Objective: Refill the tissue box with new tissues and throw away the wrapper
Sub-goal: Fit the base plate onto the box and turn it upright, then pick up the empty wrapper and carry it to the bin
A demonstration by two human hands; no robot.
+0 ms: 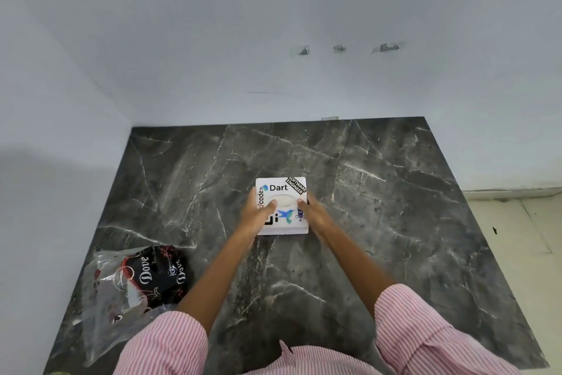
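A white square tissue box (282, 189) covered in stickers sits in the middle of the dark marble table (380, 207). White tissue shows through the oval slot in its lid. My left hand (258, 213) grips the box's left side with the thumb lying on the lid by the slot. My right hand (313, 210) grips the right side, thumb at the slot's right end. The crumpled clear and black plastic wrapper (133, 283) lies on the table at the near left, apart from both hands.
A white wall rises behind the table and on the left. To the right of the table's edge lies a pale tiled floor (517, 222). Pink striped sleeves cover my upper arms at the bottom of the view.
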